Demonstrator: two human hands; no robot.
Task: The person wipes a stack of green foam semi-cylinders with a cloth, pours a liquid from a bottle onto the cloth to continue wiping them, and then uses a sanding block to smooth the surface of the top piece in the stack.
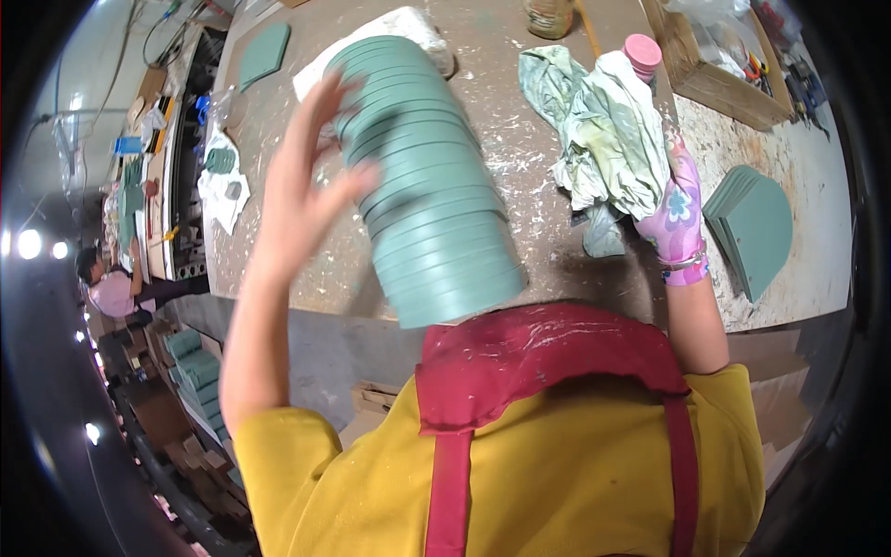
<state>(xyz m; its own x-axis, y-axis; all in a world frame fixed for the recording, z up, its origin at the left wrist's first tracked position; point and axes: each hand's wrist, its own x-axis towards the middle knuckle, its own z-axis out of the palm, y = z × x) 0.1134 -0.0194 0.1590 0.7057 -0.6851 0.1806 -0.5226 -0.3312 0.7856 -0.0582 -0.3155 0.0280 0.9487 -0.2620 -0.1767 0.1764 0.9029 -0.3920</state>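
- The bare left hand (306, 186), blurred, has its fingers spread at the left side of a long stack (432, 176); whether they touch it, I cannot tell.
- The stack lies on the table, its near end close to the dark red apron (548, 348); its many smooth, matte green pieces have rounded edges that show as close, curved ridges.
- A soft white bundle (438, 45) lies at the stack's far end.
- The right hand (679, 218), in a pink flowered glove, is against a crumpled, pale green, stained cloth (613, 139); its fingertips are partly hidden, so I cannot tell how firmly they close.
- More flat green pieces (759, 232), round-edged, lie overlapped at the right.
- The table (506, 111) is brown, scuffed and flecked with white; a rough wooden box (729, 104) and a pink-lidded container (642, 56) stand on its far right.
- Beyond, at left, another person (113, 291) is beside a long bench; green stacks (195, 371) lie below, and round lights (30, 244) glow.
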